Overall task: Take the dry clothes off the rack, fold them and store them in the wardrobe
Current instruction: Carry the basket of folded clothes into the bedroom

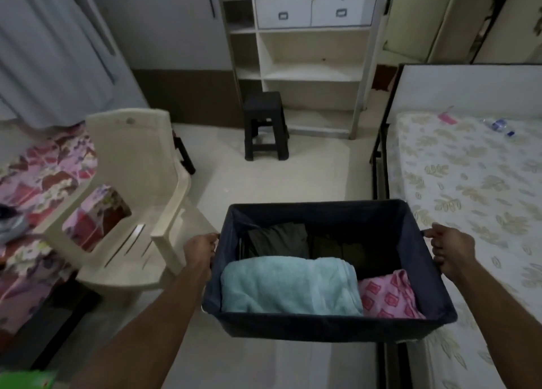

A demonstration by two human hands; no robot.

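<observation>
Ahead of us the wardrobe (pixel 308 51) stands open, a bed (pixel 469 183) to the right. We carry the basket (pixel 328 327) above the floor, our left hand (pixel 201 249) and right hand (pixel 448 250) each curled round a side handle in a closed grip. Inside lie a blue towel (pixel 287 286), dark clothes (pixel 278 239) and a pink cloth (pixel 387 296).
</observation>
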